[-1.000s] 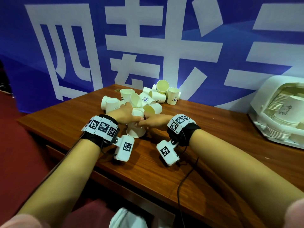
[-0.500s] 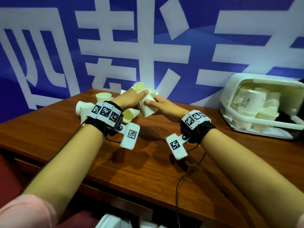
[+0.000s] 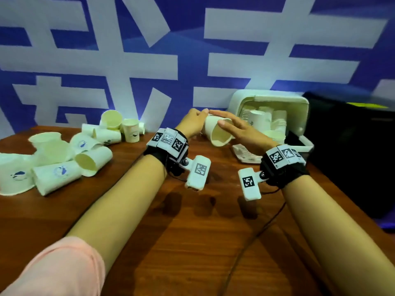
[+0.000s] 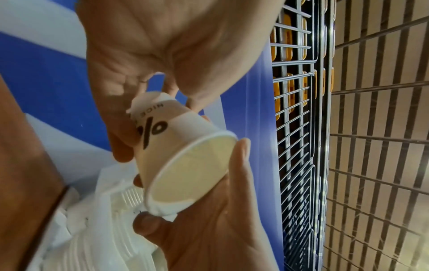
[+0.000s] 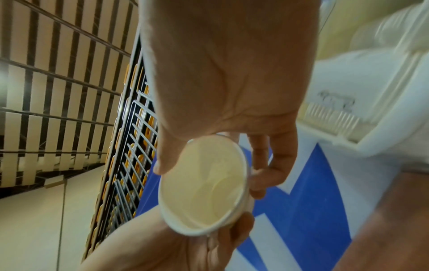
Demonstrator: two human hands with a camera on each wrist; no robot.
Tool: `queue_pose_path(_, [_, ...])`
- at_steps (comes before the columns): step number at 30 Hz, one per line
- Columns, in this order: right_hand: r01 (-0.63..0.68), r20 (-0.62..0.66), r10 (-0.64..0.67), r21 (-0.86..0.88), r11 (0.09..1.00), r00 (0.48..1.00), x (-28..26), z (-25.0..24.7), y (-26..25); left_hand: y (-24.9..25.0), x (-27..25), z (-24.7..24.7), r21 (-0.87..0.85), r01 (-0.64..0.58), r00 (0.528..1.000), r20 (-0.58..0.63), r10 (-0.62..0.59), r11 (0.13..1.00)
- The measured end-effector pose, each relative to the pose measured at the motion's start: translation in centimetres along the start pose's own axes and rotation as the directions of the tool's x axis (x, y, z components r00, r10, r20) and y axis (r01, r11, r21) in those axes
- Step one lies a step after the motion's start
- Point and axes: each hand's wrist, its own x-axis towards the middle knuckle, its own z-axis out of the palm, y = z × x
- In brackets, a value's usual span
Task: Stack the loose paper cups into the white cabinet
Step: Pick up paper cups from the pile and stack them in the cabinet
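Observation:
Both my hands hold one white paper cup [image 3: 218, 133] in the air just left of the white cabinet [image 3: 299, 107], its mouth tilted toward me. My left hand [image 3: 197, 120] grips the cup's base end; in the left wrist view the cup [image 4: 185, 155] shows a "%" print. My right hand [image 3: 226, 122] holds the rim end, thumb on one side and fingers on the other, as the right wrist view shows around the cup [image 5: 204, 187]. The cabinet lies open with stacked cups [image 3: 258, 120] inside. Several loose cups [image 3: 64, 154] lie on the table's left.
The brown wooden table [image 3: 192, 242] runs under both arms. A black box [image 3: 352, 146] stands right of the cabinet. The cabinet's white flap [image 3: 245, 154] lies on the table under my right hand. A blue-and-white banner [image 3: 192, 50] backs the table.
Both hands lifted the cup off the table by the pile and carried it right to the cabinet's opening. The view swung right, so the pile now sits far left.

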Motion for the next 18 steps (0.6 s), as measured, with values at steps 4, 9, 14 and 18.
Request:
queue_pose_path(4, [0.012, -0.164, -0.027, -0.091, 0.996, 0.986, -0.6, -4.1, 1.1, 1.4, 1.7, 4.8, -0.082, -0.119, 0.992, 0.019, 0.121, 0.989])
queue_pose_path(9, [-0.032, -0.348, -0.004, -0.099, 0.995, 0.938, 0.1, -8.7, 3.0, 3.1, 4.3, 10.2, -0.224, -0.181, 0.969, 0.125, 0.212, 0.958])
queue_pose_path(14, [-0.095, -0.430, 0.039, -0.111, 0.989, 0.902, 1.4, -12.6, 3.9, 4.6, 6.6, 13.5, -0.278, -0.198, 0.942, 0.212, 0.261, 0.940])
queue_pose_path(18, [-0.110, -0.485, 0.054, -0.088, 0.990, 0.873, 1.6, -14.4, 4.6, 5.2, 8.6, 15.3, -0.231, -0.226, 0.916, 0.280, 0.288, 0.946])
